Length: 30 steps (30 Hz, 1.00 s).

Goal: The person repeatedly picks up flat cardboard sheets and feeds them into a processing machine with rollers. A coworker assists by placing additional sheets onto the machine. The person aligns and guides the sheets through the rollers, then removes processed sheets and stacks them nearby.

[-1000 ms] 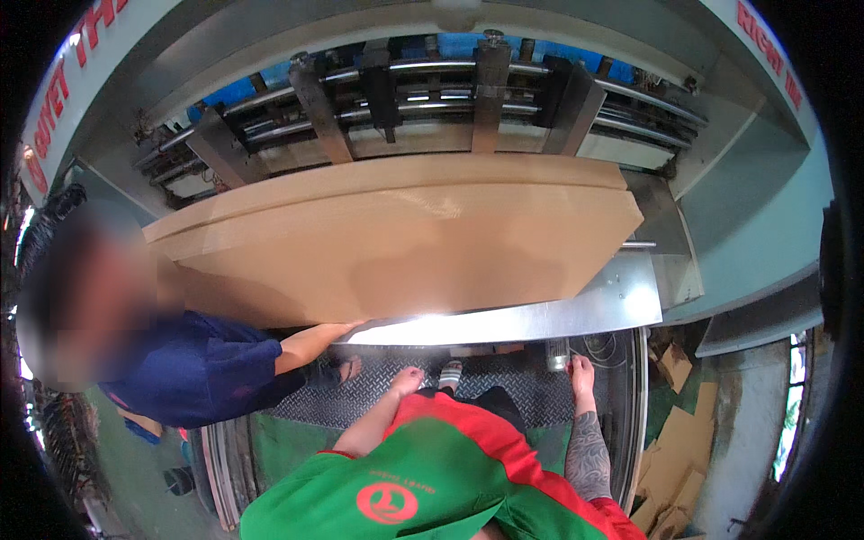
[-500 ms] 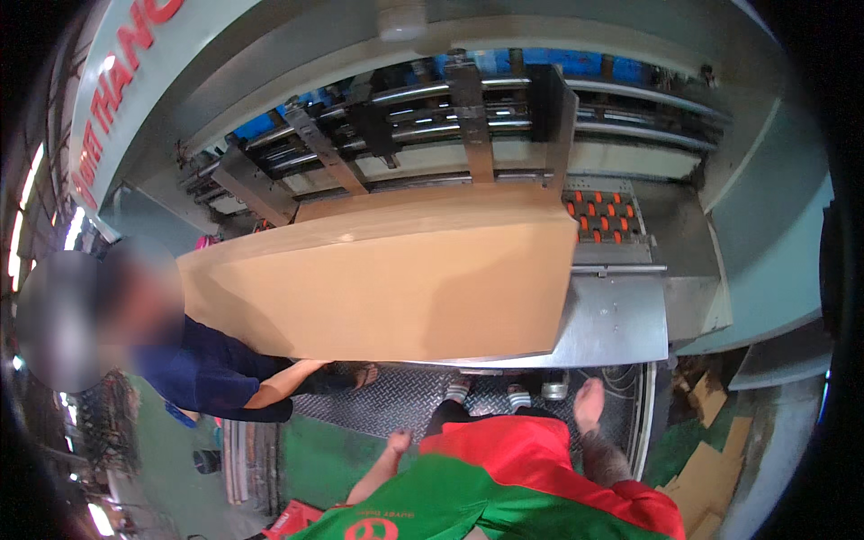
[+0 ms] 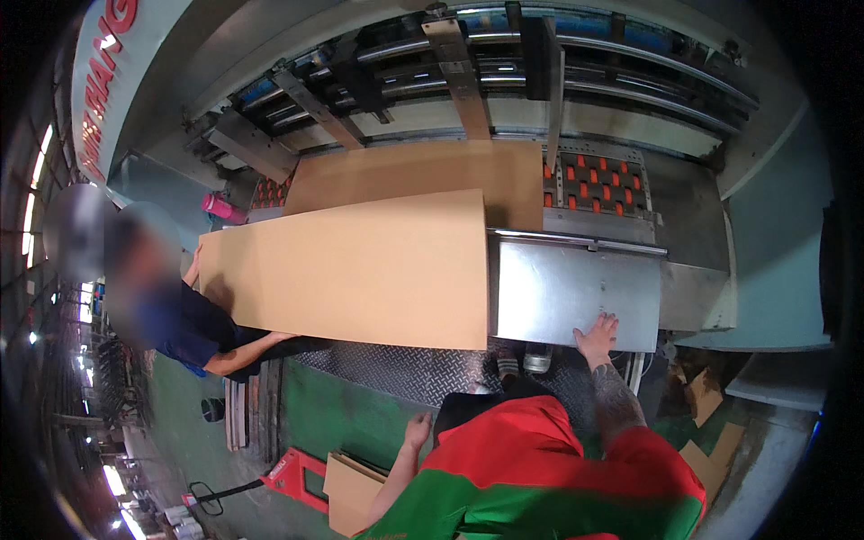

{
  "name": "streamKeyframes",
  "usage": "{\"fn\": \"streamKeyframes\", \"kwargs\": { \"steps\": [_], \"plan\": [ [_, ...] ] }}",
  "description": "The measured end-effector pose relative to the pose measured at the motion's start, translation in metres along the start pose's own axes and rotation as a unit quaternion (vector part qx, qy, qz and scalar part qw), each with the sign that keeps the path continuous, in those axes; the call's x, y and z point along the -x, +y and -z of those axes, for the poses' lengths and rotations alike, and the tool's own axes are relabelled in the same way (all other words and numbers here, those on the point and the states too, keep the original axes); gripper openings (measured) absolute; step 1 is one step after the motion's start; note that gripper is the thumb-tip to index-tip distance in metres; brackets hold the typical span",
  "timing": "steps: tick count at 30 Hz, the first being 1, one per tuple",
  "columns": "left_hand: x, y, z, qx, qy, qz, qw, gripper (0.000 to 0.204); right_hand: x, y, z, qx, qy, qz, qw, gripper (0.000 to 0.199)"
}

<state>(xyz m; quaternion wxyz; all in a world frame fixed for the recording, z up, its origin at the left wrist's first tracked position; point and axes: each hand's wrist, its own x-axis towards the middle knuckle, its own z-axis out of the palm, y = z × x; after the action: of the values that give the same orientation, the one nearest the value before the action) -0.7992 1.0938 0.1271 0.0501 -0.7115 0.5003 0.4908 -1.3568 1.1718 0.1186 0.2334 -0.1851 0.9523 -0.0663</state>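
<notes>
In a workshop, a big grey machine (image 3: 666,211) stands over a green floor (image 3: 351,427) and a dark studded metal floor plate (image 3: 405,371). The person's right hand (image 3: 598,339) rests on the near edge of a shiny metal table (image 3: 562,283), fingers spread wide and holding nothing. The left hand (image 3: 418,429) hangs low beside the body, well apart from the table; it is too small to tell how far its fingers are bent. To the left of the right hand, a large brown cardboard sheet (image 3: 351,279) covers part of the table and reaches past its near edge. A co-worker in a dark blue shirt (image 3: 184,328) holds it at its left end and near edge. Beyond it, more cardboard (image 3: 414,171) lies flat inside the machine, between patches of orange rollers (image 3: 594,180). Large red lettering (image 3: 119,18) runs along the machine's white panel at the upper left. A red pallet truck (image 3: 292,477) with small, pale, blurred lettering stands behind, beside stacked cardboard (image 3: 349,495). Faint small print crosses the person's red and green shirt (image 3: 540,459) at the lower edge.
</notes>
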Motion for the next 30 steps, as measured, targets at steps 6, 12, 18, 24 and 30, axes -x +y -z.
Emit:
{"fn": "streamKeyframes", "kwargs": {
  "steps": [6, 12, 18, 24, 30],
  "plan": [
    [0.035, 0.001, -0.057, 0.100, 0.031, -0.031, 0.994, 0.045, -0.011, -0.001, 0.016, 0.038, -0.008, 0.012, 0.999, 0.080],
    [0.092, -0.063, -0.137, 0.157, 0.029, 0.060, 0.985, 0.042, -0.122, -0.072, 0.057, -0.150, 0.105, 0.259, 0.948, 0.025],
    [0.204, -0.101, -0.192, 0.229, -0.023, 0.268, 0.935, 0.045, -0.294, -0.197, 0.021, -0.170, 0.058, 0.276, 0.944, 0.030],
    [0.251, -0.076, -0.226, 0.394, 0.004, 0.342, 0.853, 0.043, -0.350, -0.244, -0.034, -0.365, -0.206, 0.115, 0.901, 0.036],
    [0.253, -0.036, -0.245, 0.405, 0.040, 0.336, 0.850, 0.044, -0.383, -0.240, -0.053, -0.410, -0.367, -0.005, 0.835, 0.036]
  ]
}}
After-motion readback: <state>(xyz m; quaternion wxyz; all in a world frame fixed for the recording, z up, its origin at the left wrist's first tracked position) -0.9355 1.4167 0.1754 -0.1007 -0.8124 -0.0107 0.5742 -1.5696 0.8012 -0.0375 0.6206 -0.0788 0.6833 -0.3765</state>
